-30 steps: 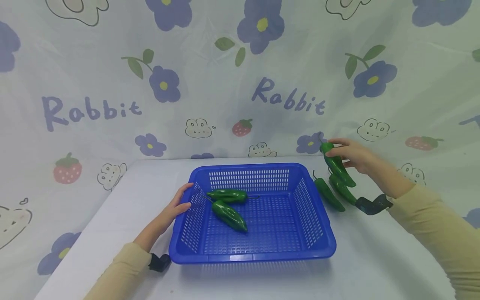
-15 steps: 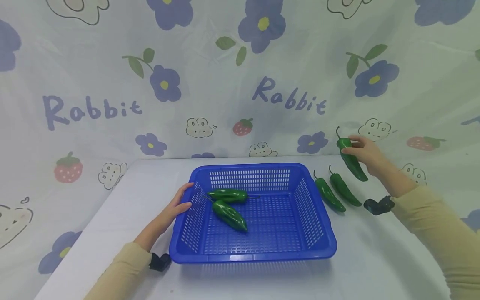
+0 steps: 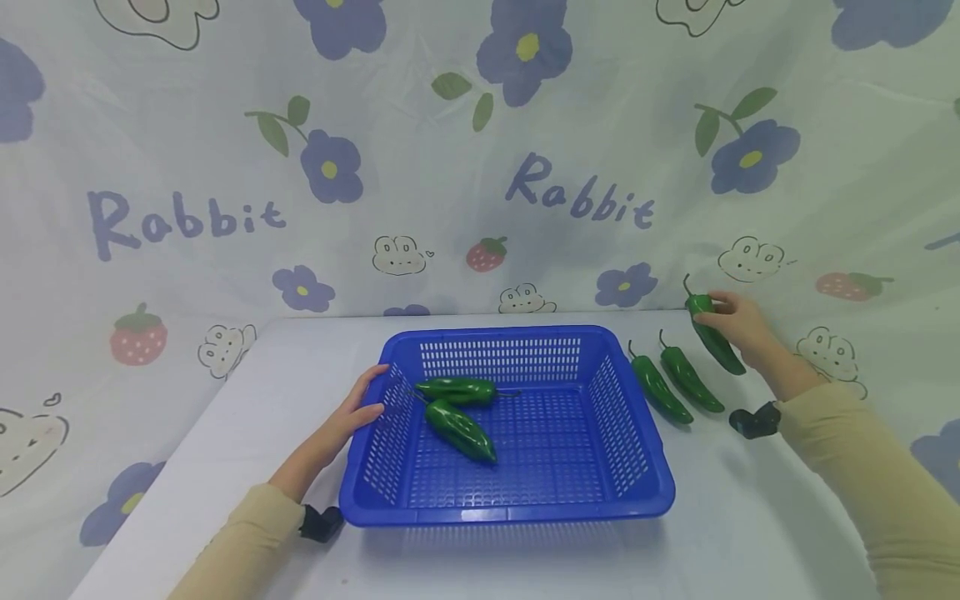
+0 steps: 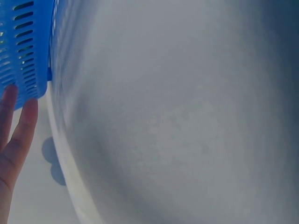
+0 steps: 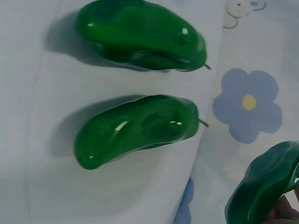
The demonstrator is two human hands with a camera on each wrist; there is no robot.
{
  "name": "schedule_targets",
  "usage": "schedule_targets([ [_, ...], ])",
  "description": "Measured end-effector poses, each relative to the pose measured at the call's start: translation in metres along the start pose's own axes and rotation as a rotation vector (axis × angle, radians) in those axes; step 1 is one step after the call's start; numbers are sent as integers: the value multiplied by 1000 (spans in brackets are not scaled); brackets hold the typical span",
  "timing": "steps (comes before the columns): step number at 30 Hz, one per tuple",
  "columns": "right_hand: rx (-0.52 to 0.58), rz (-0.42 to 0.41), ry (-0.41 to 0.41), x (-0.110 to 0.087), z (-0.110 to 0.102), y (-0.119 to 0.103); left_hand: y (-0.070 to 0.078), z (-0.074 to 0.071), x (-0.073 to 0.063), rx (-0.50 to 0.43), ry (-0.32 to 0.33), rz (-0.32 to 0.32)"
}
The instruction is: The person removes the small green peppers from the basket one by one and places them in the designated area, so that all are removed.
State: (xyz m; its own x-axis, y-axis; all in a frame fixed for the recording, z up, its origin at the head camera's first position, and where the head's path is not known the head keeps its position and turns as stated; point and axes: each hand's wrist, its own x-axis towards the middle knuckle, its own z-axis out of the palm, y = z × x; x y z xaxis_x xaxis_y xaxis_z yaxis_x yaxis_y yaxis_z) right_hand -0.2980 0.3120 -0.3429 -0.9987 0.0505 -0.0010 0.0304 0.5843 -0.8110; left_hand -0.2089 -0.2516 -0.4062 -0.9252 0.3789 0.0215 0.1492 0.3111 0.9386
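With its thumb and fingers, my right hand (image 3: 742, 327) pinches a long green chili pepper (image 3: 714, 335) at the back right, stem end up. Part of that chili pepper (image 5: 264, 186) also shows at the lower right of the right wrist view. Two similar green chili peppers, a nearer one (image 3: 660, 388) and a farther one (image 3: 691, 379), lie side by side left of it. My left hand (image 3: 341, 425) rests on the left rim of a blue plastic basket (image 3: 506, 514). Straight fingers (image 4: 21, 135) touch the basket's outer wall in the left wrist view.
Inside the basket lie two more green chili peppers, one crosswise (image 3: 457, 391) and one slanted (image 3: 460, 430). The white table (image 3: 247, 400) ends at a cloth backdrop (image 3: 420, 158) printed with flowers and rabbits.
My right hand has carried its chili pepper to the right, away from the two on the table, then lowered it slightly. The left hand and basket have stayed in place.
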Motion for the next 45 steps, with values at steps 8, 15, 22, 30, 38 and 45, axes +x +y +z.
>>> schedule_targets([
  [8, -109, -7, 72, 6, 12, 18, 0, 0, 0, 7, 1, 9],
  [15, -124, 16, 67, 7, 18, 33, 1, 0, 0, 4, 2, 0],
  [22, -124, 32, 58, 5, 21, 43, 3, 1, 0, 7, 0, 3],
  [30, -135, 77, 30, 3, 26, 52, 3, 1, -1, 3, 0, -1],
  [38, -124, 110, -4, 3, 31, 60, 1, 1, 0, -4, -2, 5],
  [45, -127, 164, -19, 2, 35, 63, -1, 1, 1, -11, -3, 7],
])
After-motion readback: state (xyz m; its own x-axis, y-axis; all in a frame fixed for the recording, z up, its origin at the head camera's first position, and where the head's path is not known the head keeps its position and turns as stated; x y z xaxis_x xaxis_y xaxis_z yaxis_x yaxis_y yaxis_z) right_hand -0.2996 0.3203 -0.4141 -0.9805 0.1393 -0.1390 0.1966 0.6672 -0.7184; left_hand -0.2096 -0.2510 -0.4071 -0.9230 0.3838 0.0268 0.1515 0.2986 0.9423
